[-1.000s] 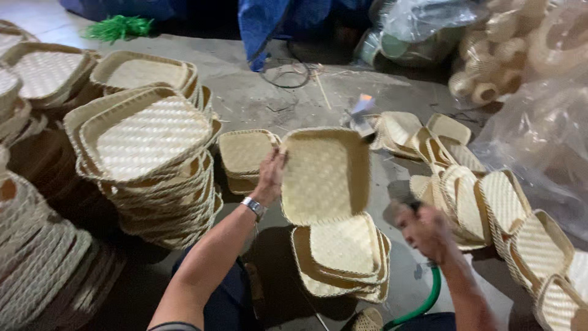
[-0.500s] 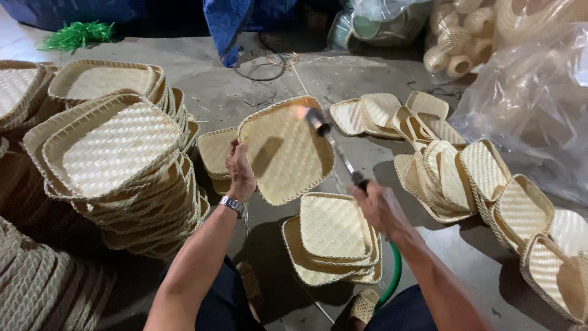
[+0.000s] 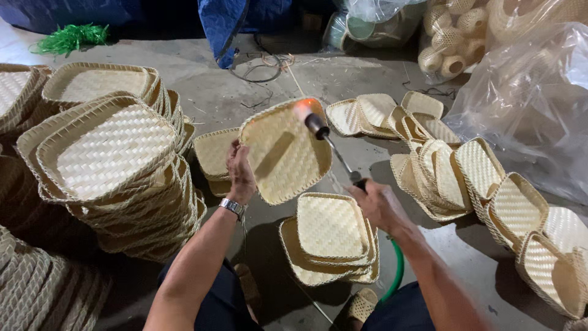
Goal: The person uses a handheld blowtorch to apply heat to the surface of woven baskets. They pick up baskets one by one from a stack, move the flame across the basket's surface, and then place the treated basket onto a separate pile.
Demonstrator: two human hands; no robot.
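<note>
My left hand (image 3: pixel 240 171), with a wristwatch, grips the left edge of a square woven bamboo tray (image 3: pixel 288 153) and holds it tilted up above the floor. My right hand (image 3: pixel 380 205) holds a long gas torch (image 3: pixel 331 144) whose lit tip glows orange at the tray's upper rim. A green hose (image 3: pixel 398 273) runs down from the torch under my right arm. Below the held tray lies a small stack of similar trays (image 3: pixel 331 236) on the concrete floor.
A tall stack of woven trays (image 3: pixel 113 165) stands at left, more behind it (image 3: pixel 98 83). Several trays lean in a row at right (image 3: pixel 465 178). A clear plastic sheet (image 3: pixel 527 98) and bagged woven items (image 3: pixel 453 37) sit at back right. A blue tarp (image 3: pixel 226 24) hangs at back.
The held tray has tilted and dropped lower. My right hand brought the torch up from low right; its tip now burns at the tray's top edge.
</note>
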